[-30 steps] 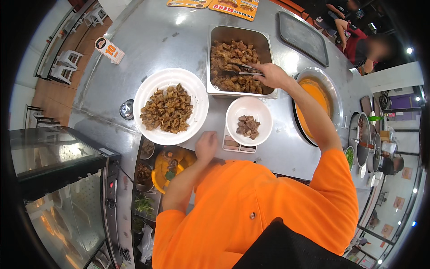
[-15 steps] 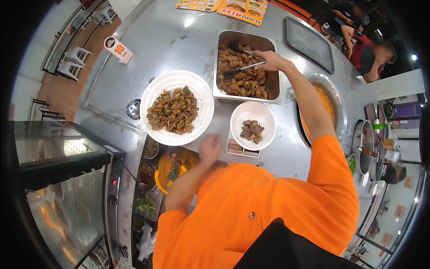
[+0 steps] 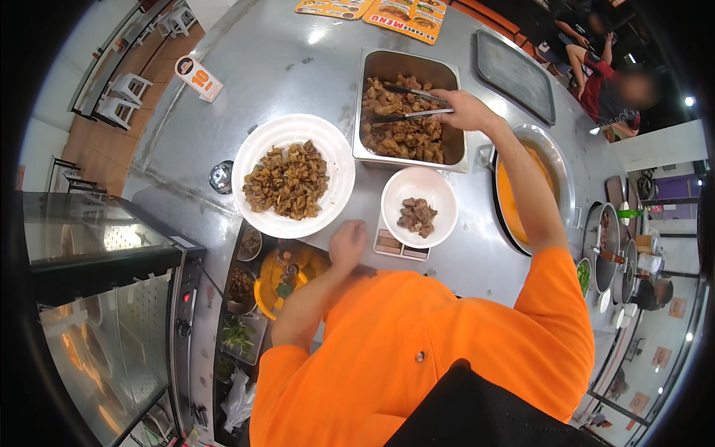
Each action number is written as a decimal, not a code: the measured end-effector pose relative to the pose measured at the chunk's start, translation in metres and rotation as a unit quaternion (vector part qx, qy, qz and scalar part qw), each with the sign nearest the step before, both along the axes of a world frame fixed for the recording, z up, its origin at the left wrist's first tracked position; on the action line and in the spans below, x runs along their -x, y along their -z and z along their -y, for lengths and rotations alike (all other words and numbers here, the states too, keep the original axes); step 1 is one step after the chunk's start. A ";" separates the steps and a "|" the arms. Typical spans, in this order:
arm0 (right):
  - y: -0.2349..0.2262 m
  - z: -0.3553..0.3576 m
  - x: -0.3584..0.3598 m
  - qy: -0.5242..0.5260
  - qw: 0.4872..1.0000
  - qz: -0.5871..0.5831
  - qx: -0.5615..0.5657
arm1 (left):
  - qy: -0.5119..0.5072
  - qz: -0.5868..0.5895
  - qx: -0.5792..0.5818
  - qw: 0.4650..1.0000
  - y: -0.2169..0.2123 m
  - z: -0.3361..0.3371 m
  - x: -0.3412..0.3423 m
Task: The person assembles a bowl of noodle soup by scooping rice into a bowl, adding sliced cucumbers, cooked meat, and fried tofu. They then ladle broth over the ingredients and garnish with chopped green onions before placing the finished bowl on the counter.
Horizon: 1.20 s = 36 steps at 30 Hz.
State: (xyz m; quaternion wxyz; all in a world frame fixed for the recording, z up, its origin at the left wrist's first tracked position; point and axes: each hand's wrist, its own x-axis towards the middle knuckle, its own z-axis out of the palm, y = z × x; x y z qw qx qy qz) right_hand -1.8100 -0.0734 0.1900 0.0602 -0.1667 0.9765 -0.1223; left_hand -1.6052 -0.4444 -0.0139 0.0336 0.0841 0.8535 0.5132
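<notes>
My right hand (image 3: 469,111) grips a pair of tongs (image 3: 424,114) over a deep steel pan (image 3: 408,164). The tongs' two dark-tipped arms are spread apart, their ends at the browned meat pieces (image 3: 417,138) in the pan. I see no piece held between them. Nearer me, a white bowl (image 3: 444,201) with a few meat chunks (image 3: 416,217) stands on a small scale (image 3: 402,245). To its left is a large white plate (image 3: 251,160) heaped with chopped brown pieces (image 3: 287,179). My left hand (image 3: 348,244) rests loosely closed at the counter's near edge, beside the plate and scale.
A wide metal pan of orange liquid (image 3: 514,205) stands to the right, by my forearm. Beyond it lies a grey tray (image 3: 514,74). Menus (image 3: 406,18) and a number sign (image 3: 199,79) are on the steel counter. A glass-fronted cabinet (image 3: 104,298) is at left; people sit far right.
My right hand has drawn back a little to the right and towards me with the tongs, whose arms now look slightly closer together. My left hand stays in place.
</notes>
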 end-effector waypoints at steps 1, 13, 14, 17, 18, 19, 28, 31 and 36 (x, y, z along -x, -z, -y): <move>0.004 -0.001 0.011 0.002 1.000 -0.001 -0.002 | 0.000 0.001 0.003 1.000 -0.001 0.000 0.001; 0.039 0.007 0.022 0.001 0.997 0.074 -0.006 | -0.014 -0.006 0.001 1.000 0.001 0.001 -0.001; 0.032 0.008 0.021 0.008 0.996 0.084 -0.008 | -0.014 -0.006 0.005 1.000 0.001 0.000 -0.002; 0.028 0.002 0.016 0.027 0.996 0.086 -0.016 | -0.013 -0.001 0.010 1.000 -0.005 -0.002 -0.001; 0.033 0.002 0.017 0.028 0.997 0.069 -0.022 | -0.013 -0.004 0.010 1.000 -0.006 -0.003 0.001; 0.036 0.001 0.019 0.029 0.998 0.053 -0.028 | -0.012 -0.008 0.010 1.000 -0.006 -0.004 0.002; 0.035 -0.008 0.039 0.022 0.994 0.106 -0.023 | -0.021 -0.036 -0.008 0.999 0.005 0.000 0.001; 0.027 -0.011 0.038 0.013 0.993 0.110 -0.028 | -0.021 -0.013 -0.010 1.000 0.000 0.000 -0.001; 0.041 -0.002 0.054 -0.001 0.993 0.114 -0.020 | -0.023 -0.017 0.003 1.000 -0.003 -0.003 0.000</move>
